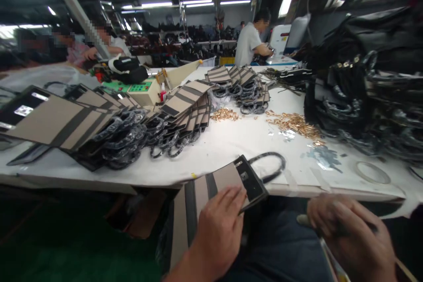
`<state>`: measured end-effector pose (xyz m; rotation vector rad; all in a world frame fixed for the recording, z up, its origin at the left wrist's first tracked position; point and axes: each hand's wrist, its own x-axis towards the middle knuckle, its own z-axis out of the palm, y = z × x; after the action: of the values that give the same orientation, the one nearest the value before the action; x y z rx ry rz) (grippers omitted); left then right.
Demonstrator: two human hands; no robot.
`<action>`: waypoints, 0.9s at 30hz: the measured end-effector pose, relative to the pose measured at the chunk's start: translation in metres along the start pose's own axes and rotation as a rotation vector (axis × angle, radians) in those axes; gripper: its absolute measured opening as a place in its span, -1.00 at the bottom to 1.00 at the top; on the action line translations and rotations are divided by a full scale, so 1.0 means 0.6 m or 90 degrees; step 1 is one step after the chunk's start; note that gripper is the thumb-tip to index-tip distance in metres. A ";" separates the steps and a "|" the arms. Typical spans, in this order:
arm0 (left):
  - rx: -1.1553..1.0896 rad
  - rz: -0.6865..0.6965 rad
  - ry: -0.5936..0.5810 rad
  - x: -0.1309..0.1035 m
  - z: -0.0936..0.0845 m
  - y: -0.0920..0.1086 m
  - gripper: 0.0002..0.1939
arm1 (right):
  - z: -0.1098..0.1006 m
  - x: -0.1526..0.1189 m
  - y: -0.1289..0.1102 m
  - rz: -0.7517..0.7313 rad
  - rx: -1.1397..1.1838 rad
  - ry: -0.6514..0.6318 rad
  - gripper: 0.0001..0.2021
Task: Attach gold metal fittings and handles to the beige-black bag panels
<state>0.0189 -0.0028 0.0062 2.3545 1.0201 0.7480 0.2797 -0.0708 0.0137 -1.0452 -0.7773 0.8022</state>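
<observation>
A taupe bag panel (223,179) with dark stripes and a black top band slants across the front edge of the table toward my lap. Its black loop handle (280,163) rests on the tabletop. My left hand (221,224) grips the panel near the black band, fingers bent over its face, thumb side at the near edge. To the right, apart from the panel, my right hand (350,233) is closed in a blurred fist. A pale rounded end (302,219) of some tool sticks out of it; the fingers hide the rest.
Stacked bag panels (82,128) with wrapped handles cover the table's left; a second stack (190,101) stands behind. Gold metal fittings (294,124) lie in heaps. A tape ring (372,172) sits front right, near piled black bags (340,97). A co-worker (247,44) stands beyond.
</observation>
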 end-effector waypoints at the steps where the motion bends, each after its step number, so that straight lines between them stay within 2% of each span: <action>1: -0.078 -0.047 0.054 -0.003 -0.033 0.006 -0.52 | -0.002 -0.004 0.005 0.029 -0.020 0.019 -0.59; 3: -0.275 -0.192 0.168 -0.011 -0.104 0.020 -0.59 | 0.005 0.001 0.022 0.106 -0.105 0.027 -0.55; 5: -0.481 -0.349 0.276 -0.023 -0.165 0.038 -0.53 | 0.034 0.016 0.036 0.161 -0.202 -0.012 -0.56; 6: -0.570 -0.407 0.322 -0.031 -0.188 0.047 -0.49 | 0.055 0.025 0.039 0.167 -0.232 -0.050 -0.54; 8: -0.689 -0.463 0.396 -0.045 -0.216 0.065 -0.45 | 0.106 0.038 0.029 0.132 -0.236 -0.144 -0.42; 11: -0.759 -0.455 0.440 -0.059 -0.221 0.085 -0.52 | 0.181 0.044 -0.015 0.022 -0.200 -0.249 -0.29; 13: -0.775 -0.435 0.438 -0.065 -0.216 0.094 -0.55 | 0.216 0.045 -0.050 -0.031 -0.194 -0.276 -0.41; 15: -0.774 -0.421 0.428 -0.068 -0.215 0.101 -0.54 | 0.233 0.047 -0.077 -0.061 -0.196 -0.273 -0.57; 17: -0.752 -0.410 0.405 -0.066 -0.220 0.105 -0.46 | 0.235 0.053 -0.091 -0.060 -0.184 -0.269 -0.55; 19: -0.715 -0.392 0.366 -0.057 -0.230 0.107 -0.38 | 0.229 0.060 -0.094 -0.021 -0.141 -0.268 -0.52; 22: -0.639 -0.343 0.313 -0.031 -0.240 0.108 -0.33 | 0.221 0.071 -0.088 0.089 0.000 -0.268 -0.54; 27: -0.551 -0.294 0.330 0.024 -0.232 0.108 -0.40 | 0.217 0.091 -0.083 0.241 0.181 -0.211 -0.57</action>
<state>-0.0286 -0.0045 0.1529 1.1623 1.0774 1.3044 0.2052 0.0174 0.1091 -0.8198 -0.7230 1.3941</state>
